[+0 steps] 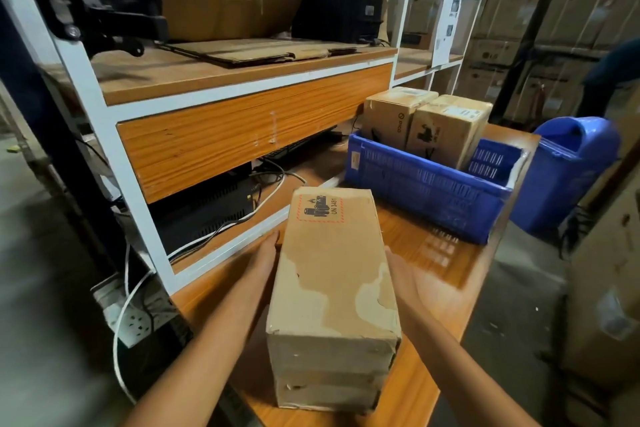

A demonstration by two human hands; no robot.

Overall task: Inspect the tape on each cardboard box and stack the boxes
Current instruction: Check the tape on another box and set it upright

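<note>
Flanking a worn brown cardboard box (332,274) atop a second on the orange wooden table (446,274), open left hand (265,262) touching, right hand (403,279) beside; stacking likely underway, next boxes waiting in the blue plastic crate (426,191) at one o'clock.

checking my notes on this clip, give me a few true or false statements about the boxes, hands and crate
1. Both hands flank the top box of the stack on the table. True.
2. The blue crate holds four boxes. False: two boxes show in it.
3. The top box bears a UN 3481 label. True.
4. The right hand grips a tape roll. False: it is open, palm beside the box.
5. The left hand rests in the crate. False: it lies against the box's left side.
</note>
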